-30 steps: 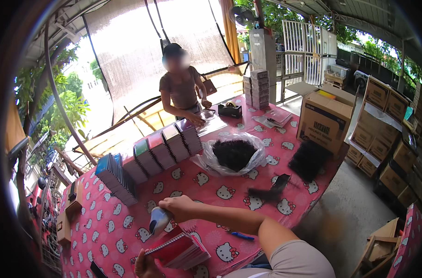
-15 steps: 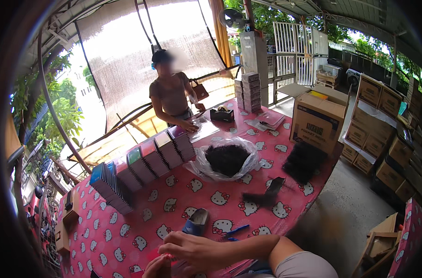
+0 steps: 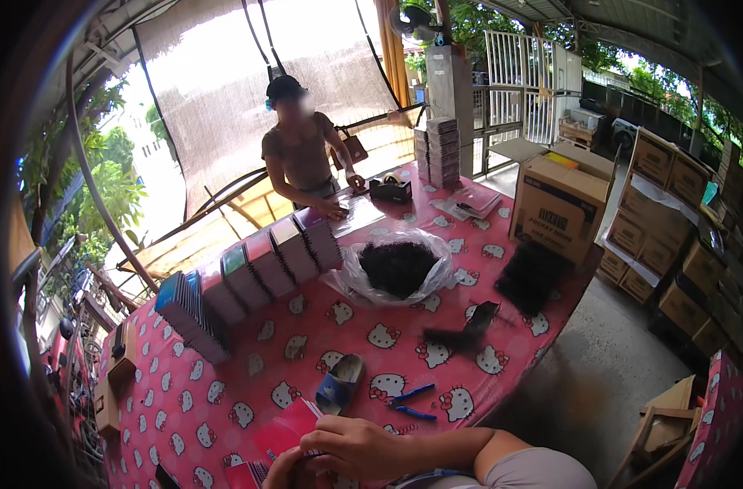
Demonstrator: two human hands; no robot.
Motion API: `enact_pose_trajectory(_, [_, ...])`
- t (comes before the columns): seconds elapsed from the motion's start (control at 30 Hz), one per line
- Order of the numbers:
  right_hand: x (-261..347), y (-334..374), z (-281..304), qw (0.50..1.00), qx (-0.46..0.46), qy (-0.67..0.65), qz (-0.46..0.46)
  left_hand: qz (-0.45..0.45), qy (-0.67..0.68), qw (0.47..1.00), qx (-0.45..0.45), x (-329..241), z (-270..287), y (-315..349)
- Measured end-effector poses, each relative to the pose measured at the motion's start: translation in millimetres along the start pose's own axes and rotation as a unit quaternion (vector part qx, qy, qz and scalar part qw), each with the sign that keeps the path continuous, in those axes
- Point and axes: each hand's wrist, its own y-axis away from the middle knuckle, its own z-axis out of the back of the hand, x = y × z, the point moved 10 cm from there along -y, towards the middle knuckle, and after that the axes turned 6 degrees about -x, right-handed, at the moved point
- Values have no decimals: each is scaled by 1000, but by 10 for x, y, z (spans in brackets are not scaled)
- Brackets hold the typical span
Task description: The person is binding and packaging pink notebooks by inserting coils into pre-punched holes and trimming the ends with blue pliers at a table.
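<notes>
At the near edge of the table, my right hand (image 3: 355, 444) is closed on a small red-covered notebook (image 3: 291, 425), its fingertips at the binding edge. My left hand (image 3: 283, 470), partly cut off by the lower border, grips the same notebook from the near side. Beside it lies another red notebook (image 3: 242, 476) with a dark spiral edge. Just beyond my hands sits a blue slipper (image 3: 340, 385). Blue-handled pliers (image 3: 412, 403) lie open to the right, near a small loose coil (image 3: 394, 429).
A plastic bag (image 3: 351, 285) holds black spiral coils (image 3: 397, 269); more black coils (image 3: 534, 279) lie right. Stacked notebooks (image 3: 253, 281) line the left. A carton (image 3: 560, 208) stands at the right edge. Across the table, a co-worker (image 3: 302, 155) handles a clear plastic sheet (image 3: 359, 216) near a tape dispenser (image 3: 391, 189).
My hands have shifted slightly down and right, and more of the red notebook shows. The view has tilted a little. The co-worker's hands have moved over the plastic.
</notes>
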Motion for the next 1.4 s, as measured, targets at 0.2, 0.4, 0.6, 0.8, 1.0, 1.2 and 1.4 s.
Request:
enact_pose_trajectory(0.2, [-36,57,-39,996,3,-79,-50,-100,-11,995,15,-328,-3,97])
enact_pose_trajectory(0.4, [18,49,-6,994,11,-97,-40,11,31,999,-23,-157,52,139])
enact_pose_trajectory(0.6, [95,67,7,997,-12,-73,25,-45,14,997,-56,-103,113,115])
enact_pose_trajectory(0.8, [304,-23,-265,995,81,-8,50,-16,-76,996,54,-295,73,194])
enact_pose_trajectory(1.0, [395,5,310,994,-43,95,37,36,226,951,-208,177,1069,93])
enact_pose_trajectory(1.2, [-251,-141,-140,998,-17,4,-67,77,-2,858,-509,1667,2922,736])
enact_pose_trajectory(1.4, [776,-401,-786,957,201,-113,177,32,-166,840,-516,1667,2889,738])
